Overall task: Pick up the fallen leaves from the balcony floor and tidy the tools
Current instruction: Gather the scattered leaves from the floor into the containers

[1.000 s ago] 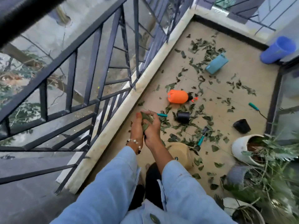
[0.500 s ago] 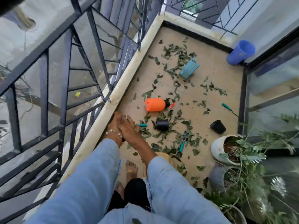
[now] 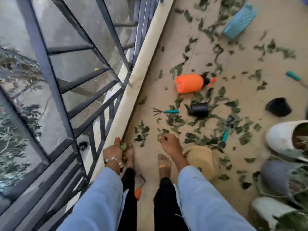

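1. Head view is looking straight down at a balcony floor (image 3: pixel 166 67), with a dark metal railing (image 3: pixel 70 90) running along the left side and a pale kerb (image 3: pixel 133 90) below it.
2. Left hand (image 3: pixel 114 150) is curling around a small bunch of green leaves (image 3: pixel 123 146), right beside the kerb; a beaded bracelet (image 3: pixel 113 160) is sitting on the wrist.
3. Right hand (image 3: pixel 169 143) is hanging with fingers bent, fingertips pinching a leaf at the near edge of the scattered leaves (image 3: pixel 208 129).
4. Fallen leaves are lying across most of the floor, thickest ahead of the right hand.
5. Among them a hand rake (image 3: pixel 165 111) with a teal handle is lying flat, just beside a tipped black pot (image 3: pixel 199 109); an orange sprayer (image 3: pixel 190 83) is lying on its side farther off.
6. A teal-handled tool (image 3: pixel 226 131) is lying in the leaves to the right, and a tan bucket (image 3: pixel 202 160) is standing beside the right forearm.
7. Two bare feet (image 3: pixel 164 165) are standing between the hands.
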A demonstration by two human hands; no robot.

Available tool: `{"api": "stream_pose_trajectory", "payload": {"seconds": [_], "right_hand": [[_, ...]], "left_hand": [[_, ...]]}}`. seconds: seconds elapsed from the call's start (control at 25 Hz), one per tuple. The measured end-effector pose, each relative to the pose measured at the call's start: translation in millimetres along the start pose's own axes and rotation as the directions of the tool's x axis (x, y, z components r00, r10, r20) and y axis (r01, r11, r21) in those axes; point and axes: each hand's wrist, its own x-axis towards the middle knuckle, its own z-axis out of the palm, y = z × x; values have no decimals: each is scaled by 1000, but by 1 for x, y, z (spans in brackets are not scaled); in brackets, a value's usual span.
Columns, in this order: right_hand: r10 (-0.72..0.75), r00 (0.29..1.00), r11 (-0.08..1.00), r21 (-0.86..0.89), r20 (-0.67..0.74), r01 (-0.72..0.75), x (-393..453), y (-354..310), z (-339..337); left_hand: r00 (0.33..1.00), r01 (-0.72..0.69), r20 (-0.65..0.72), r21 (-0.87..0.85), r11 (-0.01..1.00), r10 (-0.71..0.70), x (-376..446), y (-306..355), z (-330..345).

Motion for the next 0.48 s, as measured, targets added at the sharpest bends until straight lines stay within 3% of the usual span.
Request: {"api": "stream_pose_trajectory", "payload": {"seconds": [0.16,0.28,0.4,0.48], "right_hand": [[60,997,982,-184,58,-48,112,64,99],[-26,977,943,-318,214,95,183,93,184],[-177,941,780,-542,287,312,239,116,249],[-282,899,608,-662,336,438,271,130,281]], "left_hand": [[999,-25,37,232,972,17,138,-39,45],[991,-108,109,281,954,79,205,-44,84],[974,-173,198,345,922,108,268,-59,123],[963,-209,235,360,909,129,307,-70,142]]}}
